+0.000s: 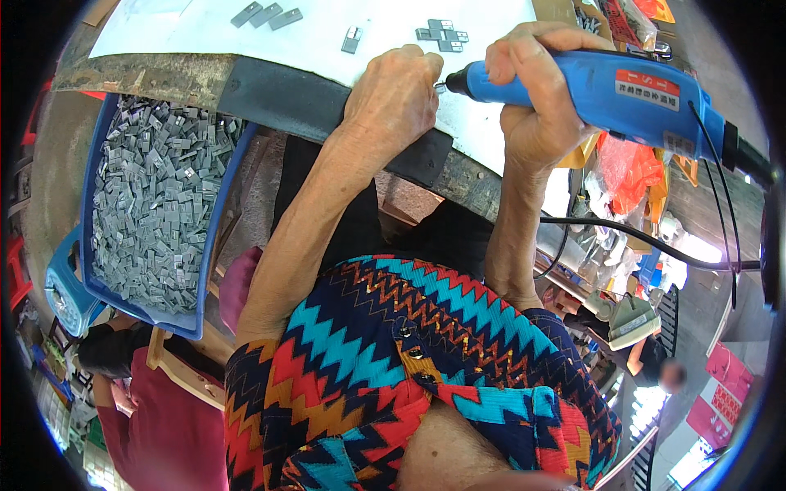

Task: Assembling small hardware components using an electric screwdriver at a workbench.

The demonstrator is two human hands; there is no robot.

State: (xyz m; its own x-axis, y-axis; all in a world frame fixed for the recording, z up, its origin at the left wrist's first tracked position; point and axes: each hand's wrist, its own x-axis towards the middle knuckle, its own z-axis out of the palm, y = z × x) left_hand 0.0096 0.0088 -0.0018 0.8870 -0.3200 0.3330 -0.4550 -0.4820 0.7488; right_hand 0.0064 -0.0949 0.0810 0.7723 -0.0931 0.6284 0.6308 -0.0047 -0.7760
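My right hand point(536, 94) is wrapped round a blue electric screwdriver point(602, 90), which lies nearly level with its bit pointing left. My left hand point(397, 94) is closed in a pinch at the tip of the bit, over the table's front edge. Whatever sits between its fingers is hidden behind the hand. Beyond it, on the white table top point(319, 53), one small grey rectangular part point(352, 39) lies alone. Several like it form a small cluster point(442, 35), and three more grey parts point(266, 15) lie side by side farther left.
A blue bin point(202, 303) full of grey parts point(155, 204) stands left of my arm, below table height. Beside it is a blue stool point(67, 282). A black cable point(630, 233) crosses at the right, near red plastic bags point(629, 172). Another person in maroon point(176, 409) sits at the lower left.
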